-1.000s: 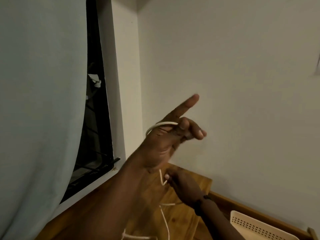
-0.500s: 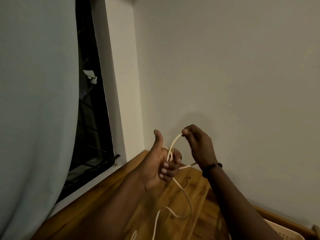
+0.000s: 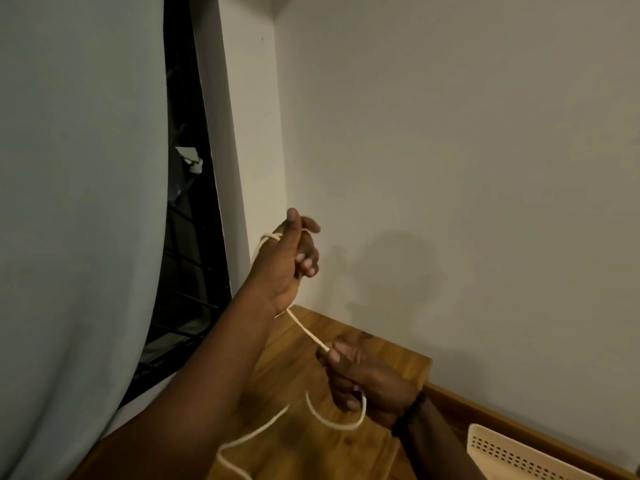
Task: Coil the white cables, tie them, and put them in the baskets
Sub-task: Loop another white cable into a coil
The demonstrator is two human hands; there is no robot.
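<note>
Holding a white cable point(image 3: 306, 332) between both hands, a person stands over a wooden table point(image 3: 388, 358) in the corner of a room. The left hand point(image 3: 289, 261) is raised in front of the wall point(image 3: 450, 168), thumb up and fingers curled, with a turn of the cable looped over the back of the hand. From under that wrist the cable runs tight, down and to the right, into the right hand point(image 3: 360, 379), which pinches it between thumb and curled fingers just above the tabletop. Below the right hand the slack hangs in a loose loop and trails across the wood toward the bottom edge of the view. A dark beaded bracelet point(image 3: 408, 412) sits on the right wrist. At the lower right a cream basket point(image 3: 512, 455) with rows of small holes shows only its corner, well apart from the cable. A pale curtain point(image 3: 76, 202) fills the left side and covers most of a dark window point(image 3: 187, 271) with black bars; the left forearm crosses in front of the window's lower part. No writing or label can be read anywhere.
</note>
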